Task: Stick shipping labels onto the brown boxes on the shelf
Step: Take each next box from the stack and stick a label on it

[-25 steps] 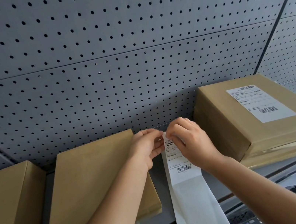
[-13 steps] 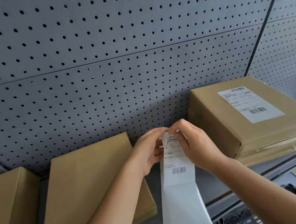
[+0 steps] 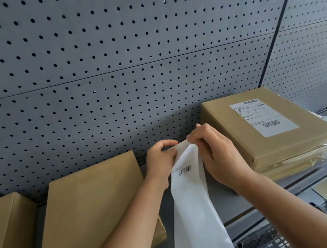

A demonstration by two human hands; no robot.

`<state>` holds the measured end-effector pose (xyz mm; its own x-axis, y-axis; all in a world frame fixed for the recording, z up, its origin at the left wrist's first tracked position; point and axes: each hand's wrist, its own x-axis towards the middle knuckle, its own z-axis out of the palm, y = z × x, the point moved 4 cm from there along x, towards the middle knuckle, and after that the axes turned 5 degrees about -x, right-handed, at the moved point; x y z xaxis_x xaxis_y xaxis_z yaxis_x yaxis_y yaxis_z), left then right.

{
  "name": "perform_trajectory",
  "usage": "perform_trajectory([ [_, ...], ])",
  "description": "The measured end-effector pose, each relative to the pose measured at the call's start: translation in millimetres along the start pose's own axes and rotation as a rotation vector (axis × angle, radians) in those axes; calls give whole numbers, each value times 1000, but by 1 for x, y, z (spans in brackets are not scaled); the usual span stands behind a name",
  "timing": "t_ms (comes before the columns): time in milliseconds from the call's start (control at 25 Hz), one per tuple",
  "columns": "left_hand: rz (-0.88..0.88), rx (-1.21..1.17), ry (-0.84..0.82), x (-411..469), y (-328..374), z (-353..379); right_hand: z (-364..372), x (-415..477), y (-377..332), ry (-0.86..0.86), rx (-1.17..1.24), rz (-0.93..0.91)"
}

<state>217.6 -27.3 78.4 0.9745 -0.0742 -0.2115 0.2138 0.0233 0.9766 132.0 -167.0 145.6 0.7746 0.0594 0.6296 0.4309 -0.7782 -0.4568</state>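
White label strip (image 3: pixel 192 200) at frame centre, top edge pinched by left hand (image 3: pixel 160 163) and right hand (image 3: pixel 219 155). Peel slowly, keep adhesive off itself; bare brown box (image 3: pixel 90 210) waits lower left.

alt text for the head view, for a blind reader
Left hand and right hand pinch the top of a label strip over a shelf. Right of them lies a labelled brown box, left a bare middle box and bare left box, pegboard behind.
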Motion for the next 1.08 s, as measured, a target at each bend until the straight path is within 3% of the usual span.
perform_trajectory([
  [200,-2,79,79,14,-12,1,-34,2,-17,170,-37,-75],
  [600,231,449,87,15,-22,-3,-76,6,-59,341,-17,-277],
  [880,189,509,-16,-4,-15,-1,-91,10,-67,348,74,-269],
  [1080,-58,425,-197,-13,-10,-18,-75,8,-56,250,59,-135],
])
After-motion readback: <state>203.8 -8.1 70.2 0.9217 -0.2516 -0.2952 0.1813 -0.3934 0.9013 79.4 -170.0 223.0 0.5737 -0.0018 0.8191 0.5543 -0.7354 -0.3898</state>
